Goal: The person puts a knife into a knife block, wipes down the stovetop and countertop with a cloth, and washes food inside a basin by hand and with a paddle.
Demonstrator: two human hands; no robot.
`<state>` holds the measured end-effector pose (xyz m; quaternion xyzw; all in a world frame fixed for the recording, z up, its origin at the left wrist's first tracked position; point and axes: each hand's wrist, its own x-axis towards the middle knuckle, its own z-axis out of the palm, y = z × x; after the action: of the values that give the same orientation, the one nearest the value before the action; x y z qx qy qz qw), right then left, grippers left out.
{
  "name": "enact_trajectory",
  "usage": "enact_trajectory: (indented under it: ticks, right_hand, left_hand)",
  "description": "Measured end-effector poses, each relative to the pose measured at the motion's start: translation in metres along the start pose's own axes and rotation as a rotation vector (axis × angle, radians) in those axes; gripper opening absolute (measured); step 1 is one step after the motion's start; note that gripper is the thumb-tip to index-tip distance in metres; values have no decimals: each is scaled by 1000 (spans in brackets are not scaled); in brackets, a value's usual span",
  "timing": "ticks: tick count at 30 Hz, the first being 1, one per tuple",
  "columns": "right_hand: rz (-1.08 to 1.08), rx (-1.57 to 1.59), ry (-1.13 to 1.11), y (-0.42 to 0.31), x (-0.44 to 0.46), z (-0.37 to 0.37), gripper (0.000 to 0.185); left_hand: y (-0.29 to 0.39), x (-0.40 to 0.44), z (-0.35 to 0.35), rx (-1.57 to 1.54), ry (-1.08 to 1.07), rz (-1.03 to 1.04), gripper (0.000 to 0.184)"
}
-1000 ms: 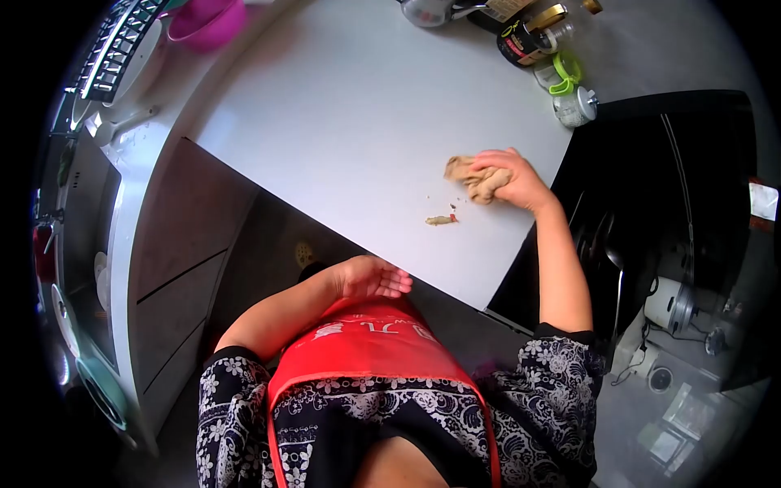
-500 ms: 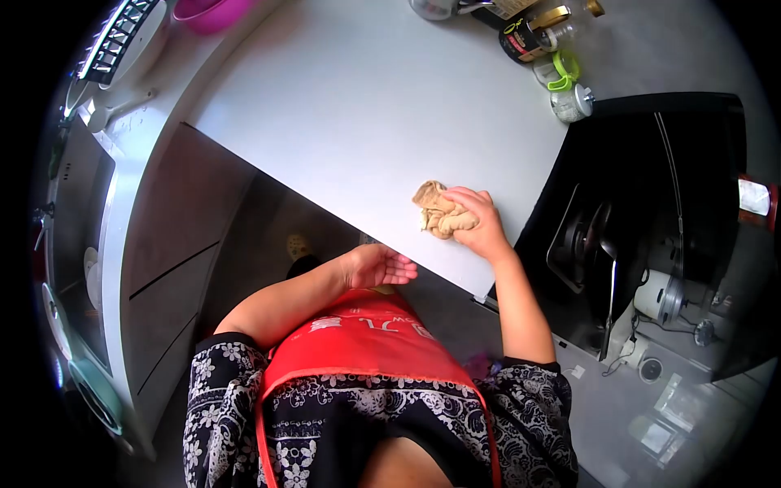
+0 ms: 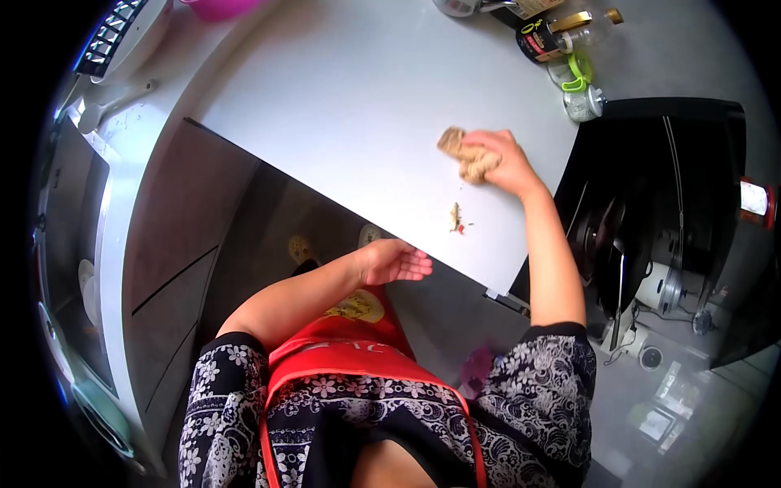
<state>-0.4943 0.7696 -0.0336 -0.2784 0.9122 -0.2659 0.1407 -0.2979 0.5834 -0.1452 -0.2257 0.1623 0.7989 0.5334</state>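
A crumpled tan cloth [image 3: 478, 165] is bunched under my right hand [image 3: 506, 163], whose fingers are closed round it on the white countertop [image 3: 350, 106]. Just nearer to me lies a small heap of food scraps [image 3: 455, 218], pale with a red bit beside it. My left hand [image 3: 396, 262] is held palm up at the counter's front edge, below the scraps. Its fingers are stretched out and the palm holds nothing.
Bottles [image 3: 541, 41] and a glass jar with a green handle [image 3: 582, 99] stand at the counter's back right. A black cooktop [image 3: 659, 154] adjoins on the right. A white spoon [image 3: 114, 106] and a pink basin [image 3: 215, 6] lie at the left.
My right hand has moved away from me with the cloth, and the scraps now show on the counter. My left hand has shifted slightly to the right.
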Motion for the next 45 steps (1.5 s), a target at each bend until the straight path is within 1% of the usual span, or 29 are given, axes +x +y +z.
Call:
enact_trajectory:
  ticks: [2,6,8,9,10,12,16,19,20,22,23,24,26,27,28,30,32,33,34,35,36,38,39,40,41,42,44,45]
  right_hand:
    - [-142,-40,-155,-9,-25,1,51]
    - [-95,-2,-220,-7,-51,-5,51]
    - [15,60,-67,1,-53,-12,55]
    - [40,35,-31,9,-57,-10,58]
    - [31,43,-32,10,-63,-5,58]
    - [-59,-21,55,2,-73,10,60]
    - [-135,-14,22,-36,-101,37,57]
    - [-130,3,30,-65,-120,53,54]
    - [-135,-36,35,-70,-126,60,53]
    - [-136,-44,19,-89,-136,73,53]
    - [-149,-36,31,-95,-141,80,54]
    - [-159,-30,46,-102,-146,88,55]
    - [-144,11,129,-117,-153,104,53]
    - [-160,49,128,-122,-152,106,53]
    - [-177,80,133,-127,-148,110,52]
    - [-243,82,80,-141,-142,112,53]
    - [-300,127,57,-162,-134,117,53]
    - [-331,122,38,-173,-128,121,53]
    - [-365,115,16,-185,-121,125,53]
    - [-431,140,11,-198,-111,126,56]
    - [-486,159,-6,-213,-102,131,55]
    - [-594,170,-3,-252,-85,131,51]
    - [-631,158,-29,-272,-75,135,49]
    - [-697,165,-62,-298,-63,141,48]
    - [-755,175,-48,-321,-51,150,48]
    - [-832,165,-30,-345,-35,158,49]
    - [-916,195,-58,-402,-11,168,47]
    - [-966,220,-75,-432,0,175,48]
  left_hand:
    - [-3,0,1,-22,-12,1,24]
    - [-9,6,6,-53,0,20,24]
    - [-8,9,8,-66,16,46,24]
    - [-9,8,10,-89,40,54,24]
    - [-9,6,13,-108,63,59,24]
    - [-8,3,20,-121,98,72,24]
    - [-10,8,18,-148,128,92,24]
    - [-12,9,19,-112,110,131,25]
    - [-16,10,20,-117,118,137,25]
    - [-21,12,21,-289,-24,347,29]
    - [-24,8,28,-341,66,345,30]
    - [-28,6,27,-337,71,349,30]
    - [-33,0,16,-348,5,262,32]
    - [-36,-5,11,-335,37,295,35]
    - [-35,-18,8,-345,90,312,36]
    - [-39,-46,3,-363,49,353,36]
    - [-44,-82,12,-409,199,491,34]
    - [-46,-95,-1,-390,133,531,35]
    - [-50,-104,-21,-347,157,595,34]
    - [-47,-121,-16,-398,129,627,33]
    - [-45,-145,-7,-453,106,662,33]
    - [-43,-155,-23,-395,174,714,30]
    - [-48,-135,-75,-398,-165,1017,30]
    - [-46,-178,-83,-392,-198,1096,30]
    - [-45,-220,-90,-387,-235,1175,29]
    - [-34,-280,-62,-455,13,1004,29]
    - [-26,-342,-62,-300,1,1071,27]
    - [-26,-377,-65,-260,-117,1093,28]
